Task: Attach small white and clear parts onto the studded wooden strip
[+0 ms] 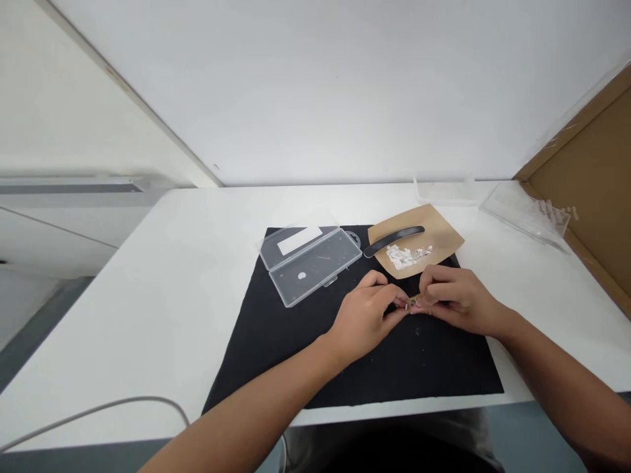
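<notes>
My left hand (367,312) and my right hand (456,299) meet low over the black mat (296,355), fingertips almost touching. Both are closed in a pinch. Between them shows a tiny pale and brownish bit (407,305), too small to name. Just beyond my fingers lies a brown paper sheet (444,233) with a heap of small white flakes (404,256). A curved black nail file (394,239) rests across its left part. To the left, an opened clear plastic case (315,266) holds one small white piece (302,276).
A white label strip (299,240) shows at the case's lid. Clear plastic holders (525,213) stand at the back right beside a cardboard panel (586,171). A grey cable (123,399) runs over the white table (133,295) at the front left.
</notes>
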Tool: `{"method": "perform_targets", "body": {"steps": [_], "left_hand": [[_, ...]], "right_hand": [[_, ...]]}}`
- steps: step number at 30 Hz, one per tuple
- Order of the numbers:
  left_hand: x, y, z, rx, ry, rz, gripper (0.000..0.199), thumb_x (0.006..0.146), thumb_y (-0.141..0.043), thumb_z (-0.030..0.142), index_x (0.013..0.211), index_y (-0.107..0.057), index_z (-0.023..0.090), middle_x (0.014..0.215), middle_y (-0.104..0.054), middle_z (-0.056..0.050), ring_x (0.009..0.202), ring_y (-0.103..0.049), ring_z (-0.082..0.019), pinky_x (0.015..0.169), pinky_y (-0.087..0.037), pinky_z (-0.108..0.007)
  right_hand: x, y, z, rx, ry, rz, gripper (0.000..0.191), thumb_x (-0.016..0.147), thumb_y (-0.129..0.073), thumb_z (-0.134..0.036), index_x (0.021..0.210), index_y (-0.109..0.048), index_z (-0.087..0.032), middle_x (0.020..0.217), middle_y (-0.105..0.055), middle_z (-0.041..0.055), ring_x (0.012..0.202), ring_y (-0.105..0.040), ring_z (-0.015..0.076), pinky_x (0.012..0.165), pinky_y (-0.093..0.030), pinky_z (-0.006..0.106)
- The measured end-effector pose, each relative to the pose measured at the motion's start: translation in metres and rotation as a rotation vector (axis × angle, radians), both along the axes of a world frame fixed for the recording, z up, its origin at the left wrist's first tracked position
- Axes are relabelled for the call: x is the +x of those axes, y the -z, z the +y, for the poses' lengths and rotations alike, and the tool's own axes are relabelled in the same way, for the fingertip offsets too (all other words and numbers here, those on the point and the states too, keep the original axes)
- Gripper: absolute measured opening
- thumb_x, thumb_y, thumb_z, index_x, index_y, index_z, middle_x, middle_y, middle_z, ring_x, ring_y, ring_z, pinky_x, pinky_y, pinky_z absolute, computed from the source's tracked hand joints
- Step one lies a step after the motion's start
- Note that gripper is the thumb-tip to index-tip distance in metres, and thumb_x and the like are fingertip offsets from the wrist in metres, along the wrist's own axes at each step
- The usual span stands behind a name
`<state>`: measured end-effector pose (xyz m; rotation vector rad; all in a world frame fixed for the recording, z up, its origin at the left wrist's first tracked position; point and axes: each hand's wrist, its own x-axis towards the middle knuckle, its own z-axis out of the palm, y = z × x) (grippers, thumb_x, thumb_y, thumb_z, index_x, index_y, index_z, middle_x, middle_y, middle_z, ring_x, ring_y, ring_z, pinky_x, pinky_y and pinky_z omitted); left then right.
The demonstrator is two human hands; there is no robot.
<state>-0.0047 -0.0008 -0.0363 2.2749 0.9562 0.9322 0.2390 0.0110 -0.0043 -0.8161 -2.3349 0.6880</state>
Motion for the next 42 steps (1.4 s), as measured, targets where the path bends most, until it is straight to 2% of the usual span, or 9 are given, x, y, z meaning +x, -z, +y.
{"method": "perform_targets", "body": {"steps": [9, 14, 26, 33, 42], "left_hand": [[0.0, 0.001, 0.0, -0.03, -0.015, 0.027, 0.012, 0.091, -0.079, 0.019, 0.1, -0.07, 0.02, 0.089, -0.078, 0.0, 0.093, -0.056, -0.021, 0.075, -0.051, -0.029], [0.0, 0.001, 0.0, -0.033, -0.019, 0.037, 0.012, 0.091, -0.08, 0.023, 0.099, -0.07, 0.021, 0.089, -0.078, -0.001, 0.092, -0.055, -0.021, 0.075, -0.051, -0.029], [0.0, 0.001, -0.002, -0.02, -0.026, 0.057, 0.008, 0.095, -0.075, 0.025, 0.098, -0.07, 0.02, 0.088, -0.077, -0.002, 0.092, -0.053, -0.022, 0.074, -0.05, -0.031], [0.001, 0.001, -0.002, -0.022, -0.02, 0.046, 0.006, 0.095, -0.075, 0.024, 0.097, -0.071, 0.02, 0.086, -0.076, -0.003, 0.093, -0.054, -0.021, 0.075, -0.051, -0.031], [0.001, 0.001, -0.001, -0.046, -0.003, 0.026, 0.007, 0.093, -0.077, 0.02, 0.094, -0.069, 0.02, 0.085, -0.076, -0.001, 0.092, -0.055, -0.021, 0.076, -0.05, -0.03]], "right_hand": [[-0.006, -0.001, -0.004, 0.092, -0.012, -0.094, 0.024, 0.1, -0.07, -0.026, 0.078, -0.063, -0.021, 0.083, -0.061, -0.0025, 0.065, -0.051, 0.008, 0.058, -0.035, 0.023], [-0.007, 0.001, -0.005, 0.135, -0.013, -0.132, 0.026, 0.1, -0.071, -0.028, 0.076, -0.062, -0.02, 0.08, -0.059, -0.0028, 0.064, -0.05, 0.0082, 0.057, -0.033, 0.024], [-0.005, -0.002, -0.007, 0.124, -0.053, -0.219, 0.022, 0.101, -0.07, -0.034, 0.084, -0.067, -0.022, 0.089, -0.07, -0.0021, 0.073, -0.061, 0.0099, 0.064, -0.041, 0.024], [-0.008, -0.005, -0.011, 0.153, -0.037, -0.266, 0.021, 0.104, -0.064, -0.031, 0.086, -0.066, -0.022, 0.088, -0.069, -0.0005, 0.074, -0.061, 0.0119, 0.065, -0.042, 0.027], [-0.008, -0.007, -0.014, 0.227, -0.025, -0.319, 0.021, 0.106, -0.06, -0.03, 0.088, -0.064, -0.021, 0.084, -0.066, -0.0007, 0.07, -0.058, 0.0125, 0.063, -0.037, 0.029]]}}
